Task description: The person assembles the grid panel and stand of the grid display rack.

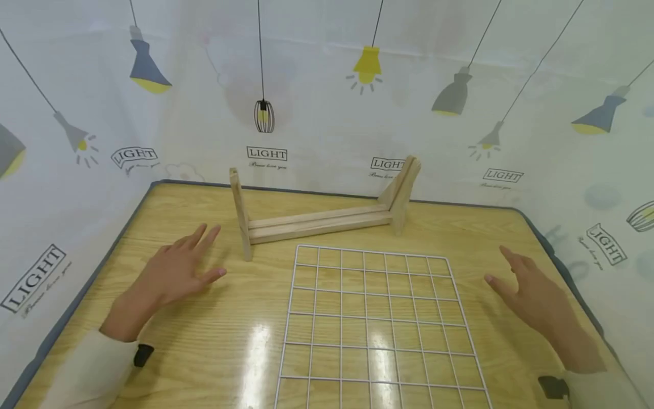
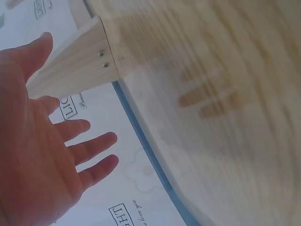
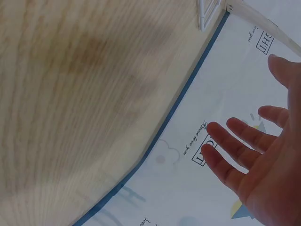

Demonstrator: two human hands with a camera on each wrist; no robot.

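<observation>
Left sleeve [image 1: 87, 369]: one, long, pale cream, plain; it is covering the forearm and ending at the wrist. Left black piece [image 1: 143, 355]: one, small, blocky; it is jutting from beside the cuff, on the thumb side. Left hand [image 1: 171, 270]: bare, showing a thumb and four fingers. Right sleeve [image 1: 600, 391]: one, matching in pale cream; it is ending at the wrist and running out of the head view. Right black piece [image 1: 553, 387]: one, squarish; it is likewise jutting on the thumb side. Right hand [image 1: 539, 298]: bare, a thumbnail showing.
</observation>
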